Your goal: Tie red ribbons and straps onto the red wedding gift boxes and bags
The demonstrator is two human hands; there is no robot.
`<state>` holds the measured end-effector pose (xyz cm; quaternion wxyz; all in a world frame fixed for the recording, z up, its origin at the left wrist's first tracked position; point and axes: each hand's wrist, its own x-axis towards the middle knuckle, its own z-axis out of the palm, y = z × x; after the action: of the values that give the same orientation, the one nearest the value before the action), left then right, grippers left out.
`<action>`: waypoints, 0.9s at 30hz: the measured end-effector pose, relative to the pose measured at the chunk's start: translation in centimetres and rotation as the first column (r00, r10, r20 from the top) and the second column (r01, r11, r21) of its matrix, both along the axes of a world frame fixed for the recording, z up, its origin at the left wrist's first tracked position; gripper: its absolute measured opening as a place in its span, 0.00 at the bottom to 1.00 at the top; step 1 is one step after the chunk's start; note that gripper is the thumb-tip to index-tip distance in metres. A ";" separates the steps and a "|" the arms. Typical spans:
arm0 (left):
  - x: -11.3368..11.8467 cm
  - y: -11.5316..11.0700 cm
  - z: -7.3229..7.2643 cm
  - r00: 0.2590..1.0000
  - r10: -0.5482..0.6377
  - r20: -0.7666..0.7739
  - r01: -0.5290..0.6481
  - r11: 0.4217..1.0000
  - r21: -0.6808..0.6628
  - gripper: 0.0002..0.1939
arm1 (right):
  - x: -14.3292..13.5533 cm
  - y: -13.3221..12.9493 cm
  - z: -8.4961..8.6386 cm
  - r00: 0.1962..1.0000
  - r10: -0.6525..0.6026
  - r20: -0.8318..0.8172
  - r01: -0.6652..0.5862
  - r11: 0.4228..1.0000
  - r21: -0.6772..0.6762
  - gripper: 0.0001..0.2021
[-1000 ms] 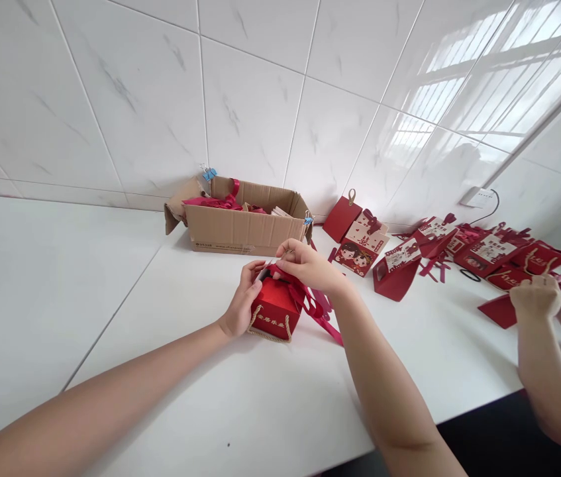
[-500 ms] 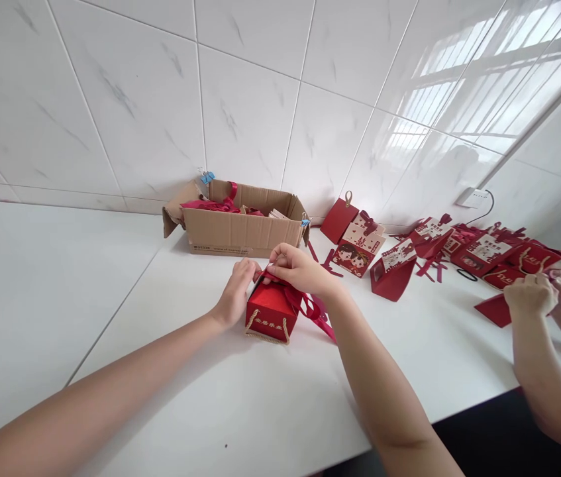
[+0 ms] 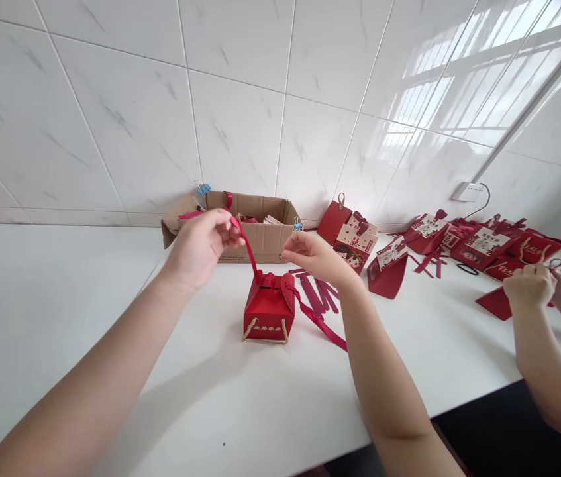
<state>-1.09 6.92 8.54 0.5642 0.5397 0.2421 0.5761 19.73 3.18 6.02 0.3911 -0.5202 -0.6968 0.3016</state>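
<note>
A red gift box (image 3: pixel 269 315) with gold lettering and twisted rope handles stands upright on the white table. Red ribbon (image 3: pixel 246 248) runs up from the top of the box into my left hand (image 3: pixel 201 245), whose fingers are closed on it, above and left of the box. The other ribbon tail (image 3: pixel 322 322) trails from the box's right side down across the table. My right hand (image 3: pixel 314 255) hovers just above the box's right side, its fingers loosely bent and apart, with nothing visible in them.
Behind stands a cardboard box (image 3: pixel 260 242) holding ribbon, with blue binder clips. Ribbon strips (image 3: pixel 317 291) lie beyond my right forearm. Several red gift boxes (image 3: pixel 389 268) stand along the wall. At the right, another person's hands (image 3: pixel 531 288) work near a red box.
My left hand has risen leftward, drawing the ribbon up from the box. My right hand has let go of the box top and lifted away to the right.
</note>
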 end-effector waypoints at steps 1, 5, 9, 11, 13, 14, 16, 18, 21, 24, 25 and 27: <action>-0.3 -0.2 1.2 1.000 -0.015 0.016 0.015 1.000 0.001 0.12 | 0.6 -0.3 0.3 0.999 -0.009 0.041 0.009 1.000 -0.001 0.07; -1.3 -1.3 4.0 0.999 -0.007 0.051 0.001 0.994 0.110 0.12 | 3.0 -1.4 0.9 0.960 0.025 0.277 0.009 0.993 -0.119 0.07; -2.4 -2.1 4.2 0.994 -0.010 0.107 -0.017 0.967 0.254 0.10 | 4.3 -1.1 0.3 0.916 0.106 0.387 -0.005 0.967 -0.254 0.11; -2.8 -2.5 4.2 0.994 -0.014 0.107 -0.020 0.950 0.311 0.09 | 4.2 -0.4 -0.3 0.903 0.144 0.406 -0.011 0.949 -0.314 0.12; -3.0 -2.8 4.2 0.995 -0.020 0.102 -0.017 0.938 0.345 0.08 | 3.7 0.3 -0.8 0.877 0.198 0.439 -0.012 0.920 -0.391 0.13; -3.0 -2.9 4.3 0.995 -0.018 0.098 -0.018 0.935 0.354 0.08 | 3.4 0.6 -1.0 0.859 0.225 0.459 -0.008 0.903 -0.429 0.13; -3.0 -3.1 4.4 0.997 -0.004 0.079 -0.024 0.935 0.353 0.08 | 2.9 0.8 -1.0 0.830 0.257 0.496 0.009 0.881 -0.472 0.11; -3.0 -3.1 4.5 0.999 0.008 0.051 -0.025 0.939 0.343 0.08 | 2.8 0.6 -0.7 0.825 0.249 0.507 0.016 0.886 -0.463 0.08; -2.8 -3.2 4.7 0.998 0.018 0.063 -0.039 0.935 0.353 0.08 | 3.5 -0.6 0.3 0.872 0.232 0.432 -0.025 0.900 -0.435 0.06; -2.7 -3.2 4.7 0.992 0.037 0.117 -0.078 0.927 0.367 0.10 | 4.8 -2.1 1.4 0.945 0.179 0.275 -0.074 0.933 -0.353 0.07; -2.7 -3.2 4.7 0.991 0.036 0.130 -0.082 0.927 0.366 0.10 | 5.2 -2.5 1.7 0.964 0.158 0.216 -0.087 0.948 -0.305 0.09; -2.5 -3.1 4.6 0.988 0.025 0.154 -0.078 0.934 0.349 0.09 | 5.6 -3.2 2.1 0.987 0.137 0.086 -0.117 0.972 -0.204 0.12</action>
<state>-3.62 3.86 13.19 0.4588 0.5819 0.1064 0.6630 25.34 -0.07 8.16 0.2820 -0.5254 -0.7137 0.3675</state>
